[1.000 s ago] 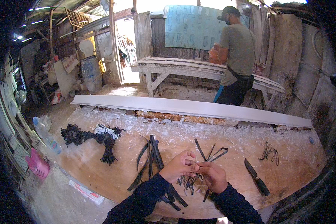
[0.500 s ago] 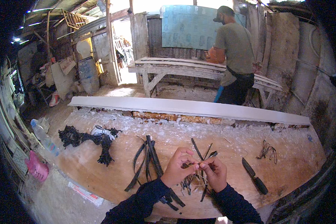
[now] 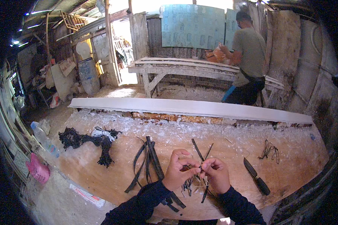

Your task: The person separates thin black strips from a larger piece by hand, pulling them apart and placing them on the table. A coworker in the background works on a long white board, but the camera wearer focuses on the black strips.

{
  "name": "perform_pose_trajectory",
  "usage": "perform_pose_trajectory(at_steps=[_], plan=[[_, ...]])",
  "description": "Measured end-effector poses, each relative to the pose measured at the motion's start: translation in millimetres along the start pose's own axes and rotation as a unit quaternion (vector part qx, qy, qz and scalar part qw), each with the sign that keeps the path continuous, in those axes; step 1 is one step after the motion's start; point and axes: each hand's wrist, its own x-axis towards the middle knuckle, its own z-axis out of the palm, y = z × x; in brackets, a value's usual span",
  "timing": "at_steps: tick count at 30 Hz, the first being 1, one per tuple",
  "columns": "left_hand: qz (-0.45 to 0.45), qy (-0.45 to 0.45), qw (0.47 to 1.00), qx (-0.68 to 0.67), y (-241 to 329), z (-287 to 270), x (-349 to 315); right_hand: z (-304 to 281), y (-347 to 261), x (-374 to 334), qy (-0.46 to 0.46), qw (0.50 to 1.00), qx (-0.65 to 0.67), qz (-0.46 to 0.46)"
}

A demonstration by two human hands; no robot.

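Note:
My left hand (image 3: 179, 171) and my right hand (image 3: 217, 175) meet above the near middle of the wooden table (image 3: 229, 150). Both pinch a thin black strip (image 3: 200, 167) at their fingertips, most of it covered by the fingers. Beneath them lie a small tangle of thin dark and pale strands (image 3: 187, 185) and a few loose black strips (image 3: 197, 149). Longer flat black strips (image 3: 153, 159) are heaped by my left hand. A black-handled knife (image 3: 256, 176) rests to the right of my right hand.
Bundles of black cord (image 3: 106, 153) and white cord (image 3: 100, 131) lie at left, a loose dark bunch (image 3: 268, 150) at right. A long white moulding (image 3: 191, 107) spans the table's far side. Beyond it, a person (image 3: 249, 52) stands by a bench (image 3: 139, 69). A plastic bottle (image 3: 44, 138) is at the left edge.
My hands stay nearly in place while the fingers shift around the strip; its end no longer sticks up over my right hand. The person behind has moved right.

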Motion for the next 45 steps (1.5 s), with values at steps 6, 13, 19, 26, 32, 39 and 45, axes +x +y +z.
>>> perform_pose_trajectory(at_steps=[6, 13, 19, 26, 32, 39, 45], plan=[[-0.048, 0.012, 0.992, -0.114, 7, 2, -1, 3, 3, -8, 0.046, 0.925, -0.3, -0.229], [0.066, 0.027, 0.99, 0.121, -4, -5, 1, 4, -2, -6, 0.023, 0.903, -0.356, -0.237], [0.21, 0.028, 0.89, 0.404, -5, -8, -5, 1, 4, -4, 0.03, 0.906, -0.361, -0.219], [0.212, 0.086, 0.917, 0.328, -10, 0, -3, -6, 11, 2, -0.008, 0.919, -0.343, -0.195], [-0.048, 0.04, 0.997, 0.044, -5, -1, -1, -11, 2, 6, -0.107, 0.989, -0.099, -0.002], [0.043, 0.018, 0.987, 0.153, -3, 0, 2, -11, 3, 8, -0.145, 0.983, 0.078, 0.086], [0.065, 0.081, 0.971, 0.213, -2, 2, 0, -9, 7, 6, -0.087, 0.985, 0.107, 0.101]])
